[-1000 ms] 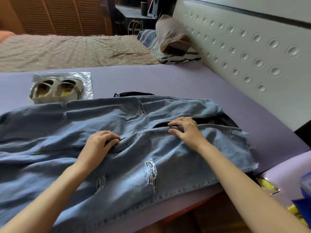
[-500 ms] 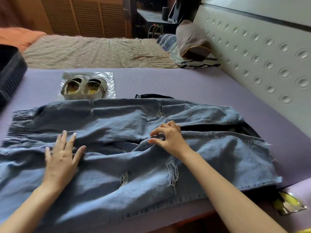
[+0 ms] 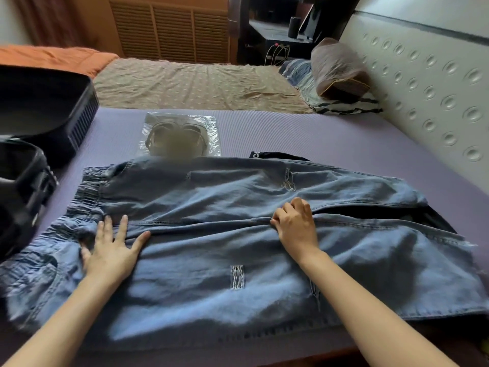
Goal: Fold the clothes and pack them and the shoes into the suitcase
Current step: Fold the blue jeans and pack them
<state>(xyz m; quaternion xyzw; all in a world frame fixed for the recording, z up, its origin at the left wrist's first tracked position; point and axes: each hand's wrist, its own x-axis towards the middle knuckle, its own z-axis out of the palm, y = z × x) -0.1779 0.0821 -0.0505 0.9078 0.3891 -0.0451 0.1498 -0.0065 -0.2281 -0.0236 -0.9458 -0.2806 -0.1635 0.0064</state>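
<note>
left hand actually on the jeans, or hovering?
Touching. The head view shows the left hand lying flat on the jeans, fingers spread, with no gap under the palm, near the waistband end.

Before me, the bed point(image 3: 185, 83) carries a ribbed purple mat point(image 3: 330, 133). Lying directly on the mat I note:

- blue ripped jeans point(image 3: 211, 202), spread across the near half
- a dark garment point(image 3: 270, 155), partly under their far edge
- a clear plastic sheet point(image 3: 211, 125) bearing pale shoes point(image 3: 174, 140), blurred
- an open black suitcase point(image 3: 42, 109) at my left
</note>
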